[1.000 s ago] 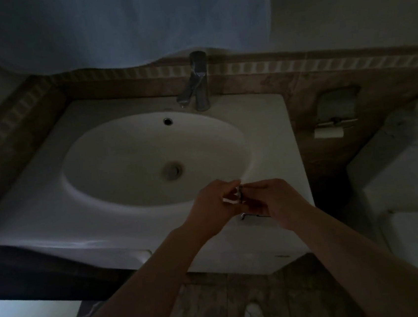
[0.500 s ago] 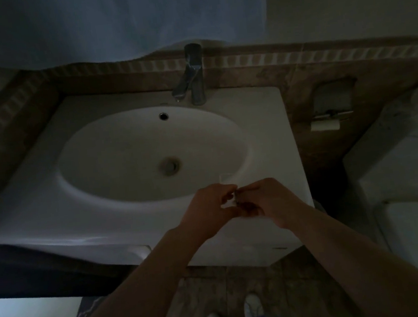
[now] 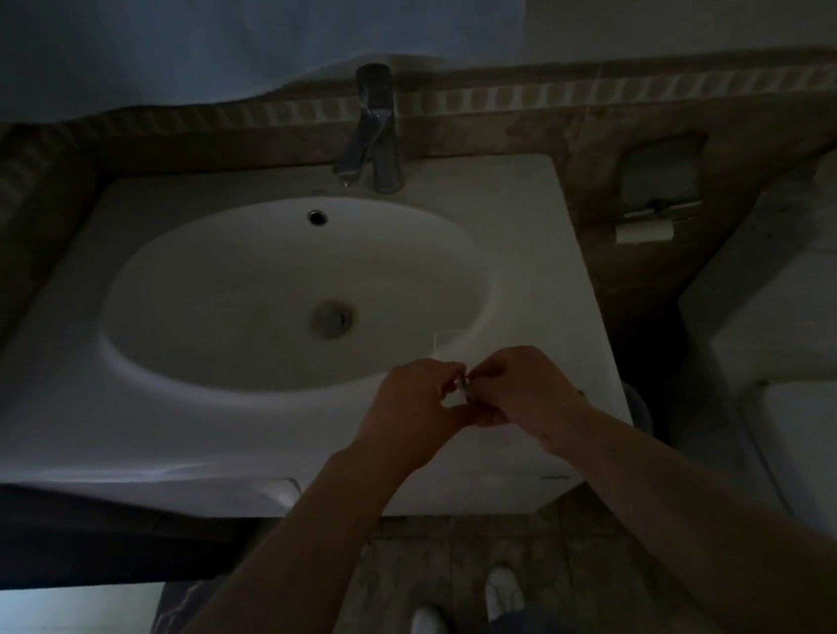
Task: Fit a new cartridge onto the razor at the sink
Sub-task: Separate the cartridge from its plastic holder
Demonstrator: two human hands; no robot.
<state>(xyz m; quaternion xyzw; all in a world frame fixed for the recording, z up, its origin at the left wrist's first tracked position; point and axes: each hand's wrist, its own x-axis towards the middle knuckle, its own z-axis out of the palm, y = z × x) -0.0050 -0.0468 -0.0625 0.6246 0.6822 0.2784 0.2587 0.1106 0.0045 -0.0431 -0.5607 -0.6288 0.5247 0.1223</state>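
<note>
Both my hands meet over the front right rim of the white sink (image 3: 108, 427). My left hand (image 3: 416, 410) pinches a small pale cartridge (image 3: 462, 392) between its fingertips. My right hand (image 3: 522, 388) curls round the razor (image 3: 470, 379), of which only a thin metallic bit shows between the two hands. The rest of the razor is hidden in my right fist. The light is dim, so I cannot tell whether cartridge and razor are joined.
A chrome tap (image 3: 376, 130) stands at the back of the basin, with the drain (image 3: 331, 318) in the middle. A small clear case (image 3: 447, 342) lies on the rim just beyond my hands. A toilet-roll holder (image 3: 647, 228) hangs on the right wall.
My hands have stayed together at the front rim. The dark razor head visible between them a second ago is now mostly covered by my fingers.
</note>
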